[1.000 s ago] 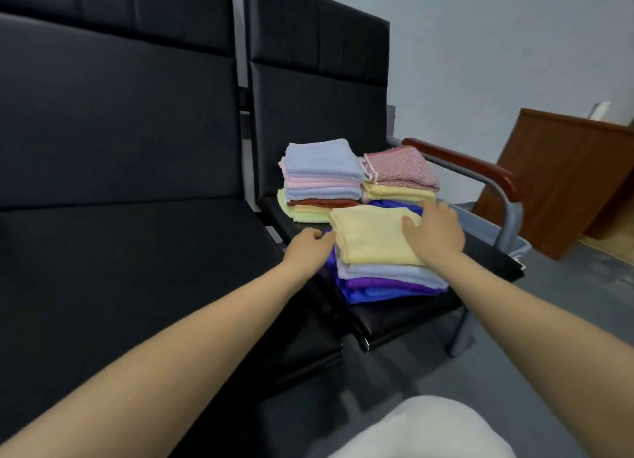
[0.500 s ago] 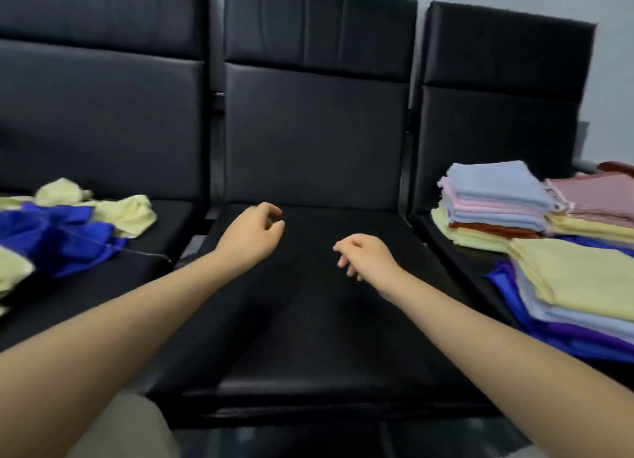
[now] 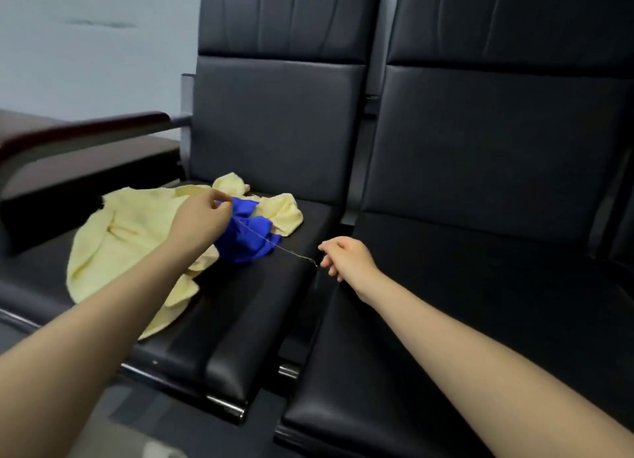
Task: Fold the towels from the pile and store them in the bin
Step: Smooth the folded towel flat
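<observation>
1. Meanwhile, on a row of black chairs (image 3: 480,156), a person reaches both bare arms forward over the seats.
2. Left hand (image 3: 202,219) hovers over a loose pile of towels, its thumb and forefinger pinching the near end of a thin thread (image 3: 274,245) at the edge of the blue towel (image 3: 247,238).
3. Right hand (image 3: 346,257) hangs above the gap between the two seats, fingers loosely curled; the far end of the thread stops right at its fingertips, but whether they grip it cannot be told.
4. Thread runs taut in a slanting line between the two hands, crossing the blue towel and the bare seat.
5. Blue towel lies crumpled on the left seat, on top of and partly ringed by rumpled yellow towels (image 3: 127,238).
6. Yellow cloth spreads toward the seat's front edge on the left side, with a smaller bunch lying behind the blue one, near the backrest.
7. Dark red armrest (image 3: 85,130) on a grey metal bar borders the left seat, with a pale wall (image 3: 89,53) behind it.
8. Right seat holds nothing but the shadow of the right arm.
</observation>
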Motion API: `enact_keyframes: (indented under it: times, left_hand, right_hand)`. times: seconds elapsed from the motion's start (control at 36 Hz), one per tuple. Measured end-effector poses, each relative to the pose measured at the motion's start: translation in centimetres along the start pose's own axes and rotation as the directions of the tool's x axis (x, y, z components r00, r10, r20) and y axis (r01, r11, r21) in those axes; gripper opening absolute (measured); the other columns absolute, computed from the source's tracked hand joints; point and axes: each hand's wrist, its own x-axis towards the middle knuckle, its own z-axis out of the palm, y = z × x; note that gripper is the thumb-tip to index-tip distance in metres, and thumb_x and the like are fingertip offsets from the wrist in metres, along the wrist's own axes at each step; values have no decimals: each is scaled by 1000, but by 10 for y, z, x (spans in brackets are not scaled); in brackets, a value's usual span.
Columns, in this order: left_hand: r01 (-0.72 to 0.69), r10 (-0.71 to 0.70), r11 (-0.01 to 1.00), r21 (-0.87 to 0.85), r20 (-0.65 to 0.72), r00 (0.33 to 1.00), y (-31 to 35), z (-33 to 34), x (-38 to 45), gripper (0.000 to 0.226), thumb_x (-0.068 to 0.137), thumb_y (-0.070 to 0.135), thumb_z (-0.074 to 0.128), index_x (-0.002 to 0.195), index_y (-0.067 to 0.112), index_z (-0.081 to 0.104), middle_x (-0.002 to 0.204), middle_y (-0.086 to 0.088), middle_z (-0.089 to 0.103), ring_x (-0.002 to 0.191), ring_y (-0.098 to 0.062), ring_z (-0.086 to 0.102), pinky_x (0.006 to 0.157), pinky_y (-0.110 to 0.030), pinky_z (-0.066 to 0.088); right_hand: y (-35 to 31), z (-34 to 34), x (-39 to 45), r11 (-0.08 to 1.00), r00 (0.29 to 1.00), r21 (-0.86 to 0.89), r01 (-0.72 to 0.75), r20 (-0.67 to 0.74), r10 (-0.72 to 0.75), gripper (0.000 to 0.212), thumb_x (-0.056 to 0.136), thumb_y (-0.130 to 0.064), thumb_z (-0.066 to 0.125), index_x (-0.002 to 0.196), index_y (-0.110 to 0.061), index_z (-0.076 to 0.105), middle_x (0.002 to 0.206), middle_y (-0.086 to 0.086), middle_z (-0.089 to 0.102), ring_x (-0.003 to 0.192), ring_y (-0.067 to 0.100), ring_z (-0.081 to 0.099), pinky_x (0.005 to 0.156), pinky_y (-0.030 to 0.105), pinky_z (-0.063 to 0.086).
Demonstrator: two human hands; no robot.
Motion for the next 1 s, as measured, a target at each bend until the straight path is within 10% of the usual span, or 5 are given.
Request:
enact_keyframes:
  times: [0.39,0.5,0.58,0.75,1.0]
  left_hand:
    - [69,-69,998,14,22,997,-69,-11,23,48,92,48,52,128,16,57,122,-7,60,111,-26,56,97,-42,47]
    - [77,-75,997,-19,105,992,-71,-4,26,36,99,40,46,120,14,60,115,-4,63,109,-23,56,89,-30,40]
    - [106,-94,987,-119,100,991,-80,-5,30,33,101,29,42,94,5,63,92,-6,62,91,-23,55,78,-32,39]
    - [227,-230,960,-164,0,973,-103,-11,42,32,97,24,42,109,9,68,105,-6,65,100,-23,56,86,-33,42]
    - [256,-256,967,-4,16,966,-121,-19,40,38,100,27,38,121,4,60,124,-15,60,115,-32,53,89,-32,37]
  right_hand:
    - [-43,89,84,981,987,-134,139,-59,-148,25,91,-22,51,75,-6,62,70,1,53,68,17,46,60,28,37]
    - [-53,115,87,995,993,47,91,76,-94,50,93,-39,58,107,9,62,80,5,53,68,16,46,55,26,40]
    - [-61,136,81,999,977,29,45,207,-50,48,86,-56,62,82,-9,62,76,5,49,64,18,42,52,27,33]
    - [-66,163,86,991,972,-113,75,229,-48,51,87,-39,68,57,-21,31,52,-5,32,50,13,32,53,28,26]
    - [-109,135,83,907,994,421,-19,109,-29,16,97,-30,55,92,-15,59,90,3,63,87,22,59,79,31,47]
